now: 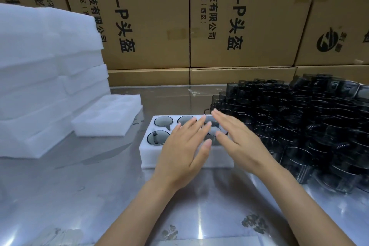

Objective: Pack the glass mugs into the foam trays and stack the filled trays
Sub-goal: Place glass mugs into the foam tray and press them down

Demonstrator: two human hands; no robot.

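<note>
Bright overhead light glares off the shiny steel table [60, 185]; edges bow outward, and the right hand [237, 140] blurs slightly.

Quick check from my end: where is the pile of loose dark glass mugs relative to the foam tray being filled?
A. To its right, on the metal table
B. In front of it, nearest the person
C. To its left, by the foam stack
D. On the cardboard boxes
A: the loose mugs are massed on the metal table right of the foam tray, beyond the right hand.

The table [60, 185] is shiny metal; the foam tray [147, 156] is matt white; mugs [299, 126] are dark glossy glass; boxes [149, 16] are matt cardboard
</note>
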